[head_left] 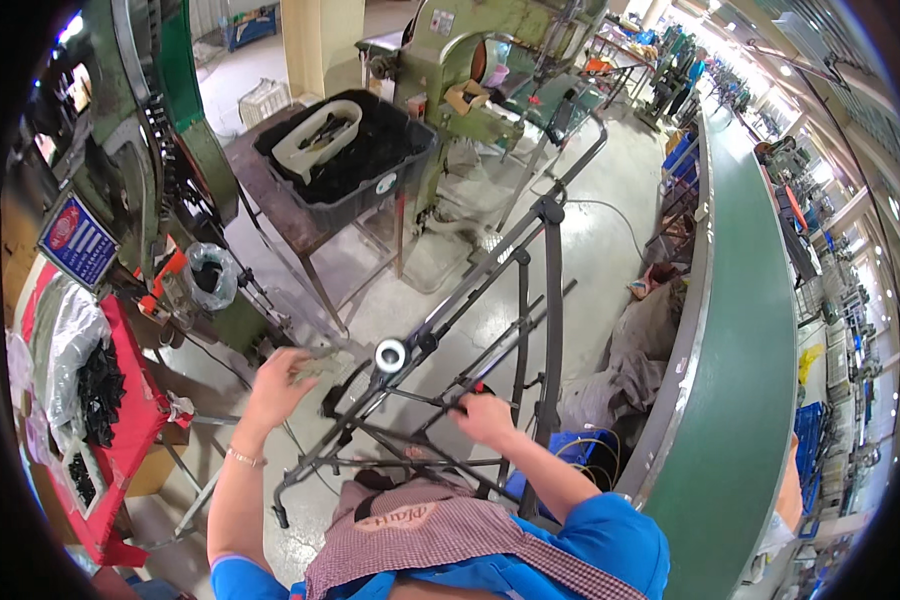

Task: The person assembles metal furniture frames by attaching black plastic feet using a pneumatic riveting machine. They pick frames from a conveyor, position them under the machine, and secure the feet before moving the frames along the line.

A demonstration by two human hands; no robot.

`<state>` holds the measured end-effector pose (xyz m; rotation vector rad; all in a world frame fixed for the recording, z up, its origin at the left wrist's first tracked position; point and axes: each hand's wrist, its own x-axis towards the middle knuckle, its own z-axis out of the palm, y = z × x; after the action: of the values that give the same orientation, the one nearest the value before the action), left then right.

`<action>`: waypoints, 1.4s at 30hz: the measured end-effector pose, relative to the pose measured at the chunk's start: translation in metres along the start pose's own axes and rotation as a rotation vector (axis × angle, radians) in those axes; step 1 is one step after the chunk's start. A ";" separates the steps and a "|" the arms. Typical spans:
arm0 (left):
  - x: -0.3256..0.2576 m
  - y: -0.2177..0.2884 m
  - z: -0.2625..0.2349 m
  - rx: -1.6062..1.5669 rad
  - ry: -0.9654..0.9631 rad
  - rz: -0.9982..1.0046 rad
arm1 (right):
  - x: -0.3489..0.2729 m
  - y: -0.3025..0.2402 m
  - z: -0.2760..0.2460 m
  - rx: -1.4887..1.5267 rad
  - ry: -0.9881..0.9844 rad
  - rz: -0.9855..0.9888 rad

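Black tubular frame: spans the middle, reaching well beyond both grips; glossy dark finish, long slanting rails. 1 thick bowed tube just right of the right grip; thinner tubes cross between the 2 grips, chunky joints where they meet. White ring with a dark centre sits between the grips, nearer the left grip. Small red piece at the right grip's fingers.

Right grip: curled closed on the frame's inner tubing; exact part hidden by the knuckles. Left grip: half open, fingers bent, raised beside the frame, apart from it; nothing visible in it.

Floor: pale grey, shiny, under and past both grips. Long green surface well to the right of the right grip, running far off. Olive-green machine well beyond the grips. Brown bench ahead of the left grip. Red-covered stand left of the left grip, plastic wrapping on top. Dark bin on the bench; cream tray inside it.
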<state>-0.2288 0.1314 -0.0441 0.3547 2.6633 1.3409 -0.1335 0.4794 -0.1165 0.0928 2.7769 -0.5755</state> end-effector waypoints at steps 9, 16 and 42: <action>0.075 0.314 0.025 -0.774 -0.345 0.678 | -0.123 -0.037 0.008 0.009 -0.317 -0.211; -0.102 0.326 -0.046 -0.883 -0.116 0.472 | -0.183 -0.025 0.073 -0.057 -0.135 -0.458; -0.548 -0.028 -0.077 -0.116 1.381 -0.601 | -0.204 -0.177 0.159 -0.066 -0.640 -1.245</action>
<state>0.2768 -0.0923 -0.0106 -1.8516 2.9409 1.7983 0.0836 0.2536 -0.1265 -1.5848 1.9227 -0.5879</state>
